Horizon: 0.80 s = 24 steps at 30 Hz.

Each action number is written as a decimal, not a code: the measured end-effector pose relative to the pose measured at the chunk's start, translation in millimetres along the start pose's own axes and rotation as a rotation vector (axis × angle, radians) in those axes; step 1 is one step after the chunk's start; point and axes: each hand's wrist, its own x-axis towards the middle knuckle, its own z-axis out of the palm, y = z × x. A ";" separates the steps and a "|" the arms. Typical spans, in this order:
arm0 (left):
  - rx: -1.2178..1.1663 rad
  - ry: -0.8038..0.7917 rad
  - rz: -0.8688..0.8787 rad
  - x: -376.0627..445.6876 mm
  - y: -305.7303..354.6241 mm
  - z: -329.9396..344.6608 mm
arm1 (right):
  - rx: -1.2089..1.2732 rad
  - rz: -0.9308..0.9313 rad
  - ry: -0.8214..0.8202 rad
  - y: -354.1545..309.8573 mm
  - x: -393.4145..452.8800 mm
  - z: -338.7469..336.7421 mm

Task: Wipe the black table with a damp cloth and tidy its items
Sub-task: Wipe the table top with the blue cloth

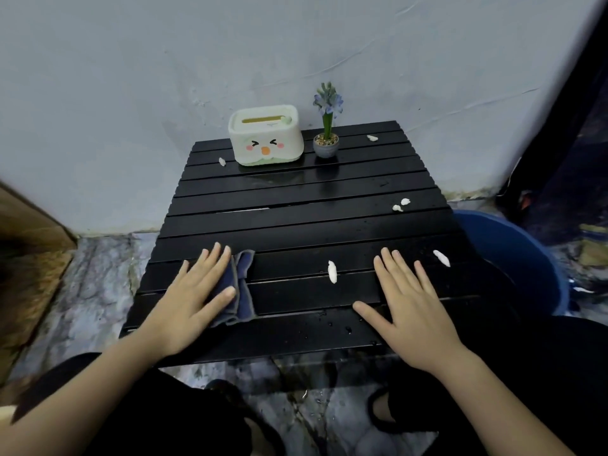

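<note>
The black slatted table (296,222) stands against a pale wall, its surface wet and shiny. My left hand (194,297) lies flat on a folded dark blue cloth (241,291) near the front left corner, pressing it down. My right hand (411,311) rests flat on the front right of the table, fingers spread, holding nothing. Several white paper scraps lie scattered: one between my hands (332,272), one right of my right hand (441,258), two at the right edge (401,205). A white tissue box (266,136) with a cartoon face and a small potted flower (326,143) stand at the back.
A blue plastic basin (513,258) sits on the floor right of the table. A brown wooden panel (29,258) is at the left. My knees and slippered feet (381,413) are below the table's front edge on a marbled floor.
</note>
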 end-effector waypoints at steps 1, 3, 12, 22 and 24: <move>0.112 0.002 0.005 1.3 1.2 7.5 | -0.004 0.000 -0.003 0.0 -0.2 -0.4; 0.206 -0.007 0.025 9.5 12.6 15.5 | -0.016 0.002 -0.012 -0.3 -0.5 -1.3; 0.288 -0.063 0.158 60.4 88.7 36.2 | -0.041 0.003 -0.029 -1.5 -0.7 -0.4; 0.164 -0.048 0.277 144.4 157.3 60.9 | -0.016 0.012 -0.001 -1.6 0.1 -2.6; 0.067 -0.021 0.297 154.3 168.9 60.8 | 0.031 0.010 0.010 -0.5 -0.4 -3.4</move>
